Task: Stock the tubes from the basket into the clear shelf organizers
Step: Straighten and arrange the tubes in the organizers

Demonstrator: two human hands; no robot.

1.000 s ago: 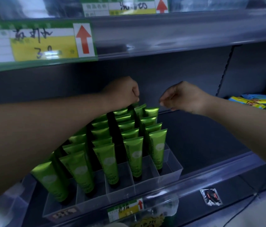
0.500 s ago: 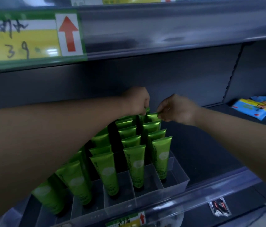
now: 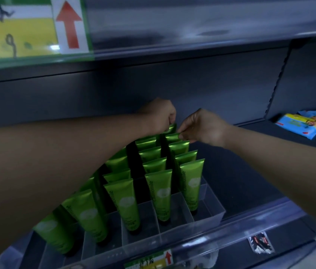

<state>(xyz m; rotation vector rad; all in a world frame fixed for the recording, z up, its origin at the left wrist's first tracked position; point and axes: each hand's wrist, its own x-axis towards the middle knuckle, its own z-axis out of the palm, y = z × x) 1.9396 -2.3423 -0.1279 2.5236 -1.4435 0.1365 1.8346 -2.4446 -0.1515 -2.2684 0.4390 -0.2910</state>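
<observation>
Both hands were held at the back of the shelf point(image 3: 250, 171). The left hand point(image 3: 159, 117) was clenched, its fingertips pinched on the crimped top of the rearmost tube point(image 3: 172, 127) in the rightmost lane. The right hand point(image 3: 202, 127) was closed in a thumb-and-finger pinch on the next tube point(image 3: 172, 137), just in front.

The green tubes point(image 3: 158, 197) were stood cap-down in the clear organizer point(image 3: 211, 214). Five lanes were counted across its front, each with one tube foremost. Five tubes were counted in the rightmost lane and at least four beside it. The lanes further left were partly hidden by the left forearm, so no full count could be made.

Two price labels with red arrows were seen, the upper label point(image 3: 69, 24) and the lower label point(image 3: 153, 259). At least two blue packets point(image 3: 304, 126) lay well apart on the right, and one small sachet point(image 3: 260, 242) lay at the front rail.
</observation>
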